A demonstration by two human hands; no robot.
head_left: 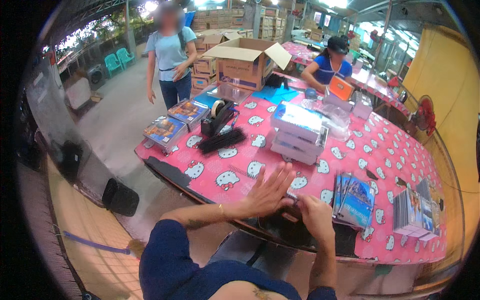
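My left hand (270, 190) is stretched out flat over the near edge of the table, its fingers extended and holding nothing visible. Close beside it, my right hand (316, 216) is closed, with a small thing at its fingertips that I cannot make out. Below both hands is a dark object (280, 222), partly hidden by them. A thin wire coil (243, 172) lies left of my left hand on the pink patterned tablecloth (312, 186). Blue-covered booklets (357, 202) are fanned out just right of my right hand.
Stacked books (300, 130) stand ahead; more piles (167, 131) lie left, near black coils (222, 141) and a tape dispenser (216, 119). Another booklet stack (417, 212) sits right. An open carton (242, 67) is at the far end. One person stands far left; another sits across.
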